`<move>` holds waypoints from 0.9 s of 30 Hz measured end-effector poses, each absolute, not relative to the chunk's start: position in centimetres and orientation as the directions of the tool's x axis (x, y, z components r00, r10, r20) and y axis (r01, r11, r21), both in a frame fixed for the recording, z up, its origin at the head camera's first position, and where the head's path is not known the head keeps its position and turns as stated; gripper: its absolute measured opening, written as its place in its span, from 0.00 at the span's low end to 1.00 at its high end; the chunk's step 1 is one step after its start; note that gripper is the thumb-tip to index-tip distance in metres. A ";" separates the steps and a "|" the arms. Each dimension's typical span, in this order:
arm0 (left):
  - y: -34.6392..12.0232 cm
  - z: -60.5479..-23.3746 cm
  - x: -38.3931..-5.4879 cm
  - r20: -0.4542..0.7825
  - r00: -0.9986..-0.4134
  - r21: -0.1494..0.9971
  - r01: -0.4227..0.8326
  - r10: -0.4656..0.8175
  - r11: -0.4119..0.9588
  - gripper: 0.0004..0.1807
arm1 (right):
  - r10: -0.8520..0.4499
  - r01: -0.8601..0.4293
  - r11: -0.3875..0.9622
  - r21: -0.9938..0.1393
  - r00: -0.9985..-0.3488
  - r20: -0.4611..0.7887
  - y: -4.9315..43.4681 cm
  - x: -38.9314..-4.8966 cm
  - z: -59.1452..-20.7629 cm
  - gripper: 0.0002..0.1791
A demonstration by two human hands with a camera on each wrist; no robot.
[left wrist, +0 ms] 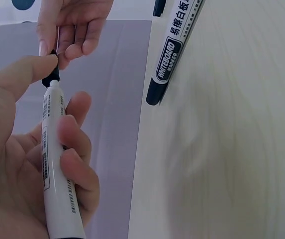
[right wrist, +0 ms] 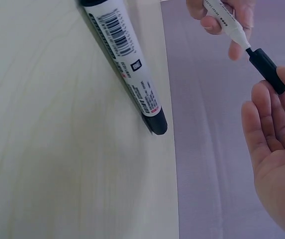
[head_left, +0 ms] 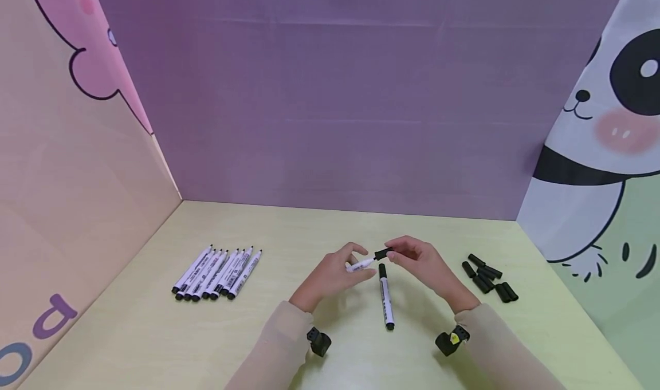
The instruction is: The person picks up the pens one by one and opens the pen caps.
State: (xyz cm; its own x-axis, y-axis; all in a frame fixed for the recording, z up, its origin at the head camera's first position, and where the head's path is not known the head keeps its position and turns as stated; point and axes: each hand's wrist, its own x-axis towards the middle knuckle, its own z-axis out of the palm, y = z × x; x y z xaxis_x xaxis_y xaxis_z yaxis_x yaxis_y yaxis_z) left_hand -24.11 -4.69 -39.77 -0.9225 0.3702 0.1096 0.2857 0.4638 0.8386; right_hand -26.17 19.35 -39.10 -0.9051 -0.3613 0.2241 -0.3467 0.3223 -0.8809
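Observation:
My left hand (head_left: 335, 275) grips the white barrel of a whiteboard marker (left wrist: 57, 164), its fingers curled round it. The thumb and fingers of my right hand (head_left: 423, 265) pinch the black cap (right wrist: 265, 69) at the marker's tip end. In the right wrist view, a short bit of dark tip shows between barrel and cap. Another whiteboard marker (head_left: 387, 304), with its black cap on, lies on the table between and below my hands.
Several white markers without caps (head_left: 216, 275) lie side by side at the table's left. Several loose black caps (head_left: 484, 281) are scattered at the right. A purple panel (head_left: 350, 121) stands behind the pale table (head_left: 154, 338), with printed panels on both sides.

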 end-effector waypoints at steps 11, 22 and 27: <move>-5.5 -39.8 -24.1 0.121 -0.931 0.851 0.276 0.345 0.447 0.17 | -0.330 -0.337 0.290 -0.896 -0.914 0.237 19.5 -26.4 -39.2 0.18; -6.9 -40.0 -24.4 0.175 -0.932 0.834 0.312 0.318 0.455 0.12 | -0.324 -0.309 0.267 -0.913 -0.921 0.218 19.8 -26.4 -39.2 0.17; -7.8 -40.1 -24.5 0.191 -0.937 0.828 0.315 0.294 0.465 0.11 | -0.331 -0.294 0.268 -0.918 -0.923 0.199 19.9 -26.3 -39.3 0.18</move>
